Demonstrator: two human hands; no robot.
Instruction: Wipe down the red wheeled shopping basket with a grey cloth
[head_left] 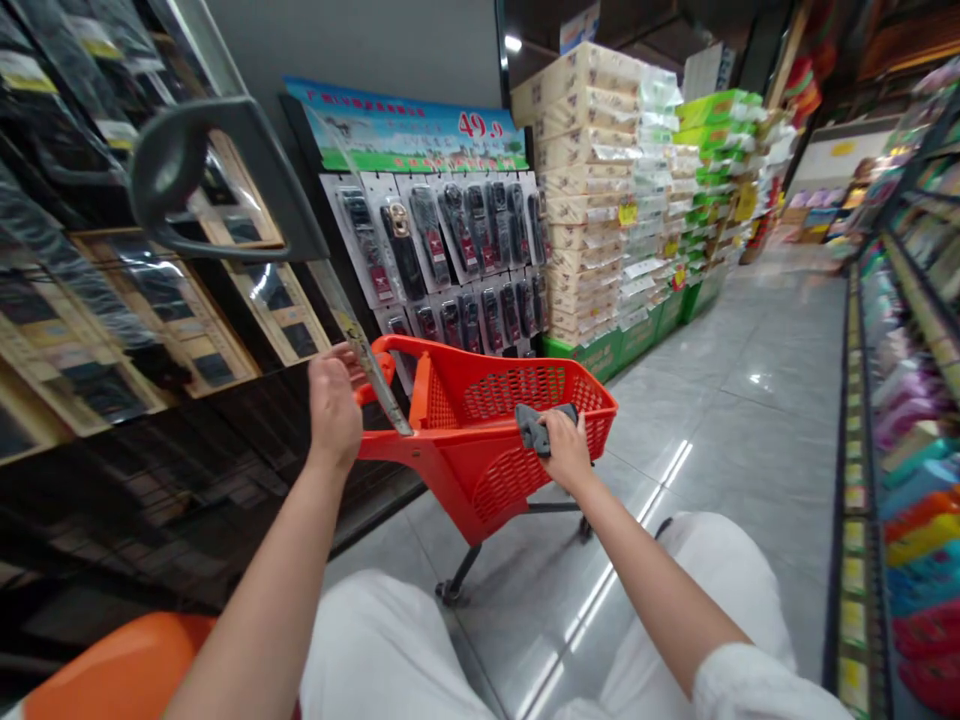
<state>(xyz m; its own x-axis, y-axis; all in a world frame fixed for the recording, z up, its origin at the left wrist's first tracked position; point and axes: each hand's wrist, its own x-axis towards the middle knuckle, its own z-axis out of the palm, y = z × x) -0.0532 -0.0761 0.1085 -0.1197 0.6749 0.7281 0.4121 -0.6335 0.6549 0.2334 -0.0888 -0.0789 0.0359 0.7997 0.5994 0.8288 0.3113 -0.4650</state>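
Observation:
A red shopping cart (495, 440) with perforated sides stands in front of my knees. My right hand (566, 440) holds a grey cloth (534, 430) against the top rim of the cart's near side. At the cart's handle end is my left hand (335, 405), beside the red handle and a worn metal post (364, 360); its fingers are partly behind the post, so what they grip is unclear. The post carries a dark grey plastic loop (225, 180) at its upper end.
Belts on cards hang on a rack (457, 240) behind the cart. Stacked cartons (585, 190) stand beyond it. A shelf of colourful goods (922, 530) lines the right side. Something orange (127, 665) is at lower left.

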